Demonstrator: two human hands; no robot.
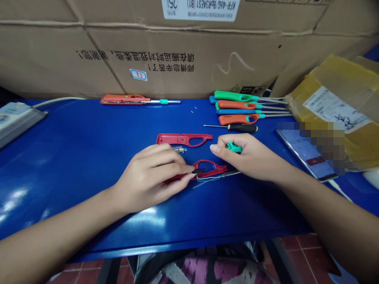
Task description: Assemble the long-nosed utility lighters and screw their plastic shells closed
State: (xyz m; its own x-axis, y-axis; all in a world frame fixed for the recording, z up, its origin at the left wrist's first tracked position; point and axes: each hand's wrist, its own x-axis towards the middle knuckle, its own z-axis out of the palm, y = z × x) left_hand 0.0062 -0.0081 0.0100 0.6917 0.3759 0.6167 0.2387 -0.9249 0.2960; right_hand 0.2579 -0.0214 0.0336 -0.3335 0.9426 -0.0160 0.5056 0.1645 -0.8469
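My left hand [160, 169] is closed in a pinch on a small black part [199, 170], just over a red half shell of a stick lighter [219, 169]. My fingers cover the rear of that shell. Thin wires [204, 178] run from beside my fingertips toward a grey metal tube [230, 173], which passes under my other hand. My right hand [248, 156] is curled around a small green plastic piece [234, 147], partly hidden by the fingers. A second red half shell [183, 139] lies behind, its inside facing up. A metal fitting [180, 149] shows past my left knuckles.
Several assembled stick lighters [237, 105] lie at the back right, near a screwdriver [242, 127]. An orange lighter [124, 99] rests at the back left. A phone [308, 154] and yellow-taped box [334, 102] stand right. A large carton [177, 39] walls off the back.
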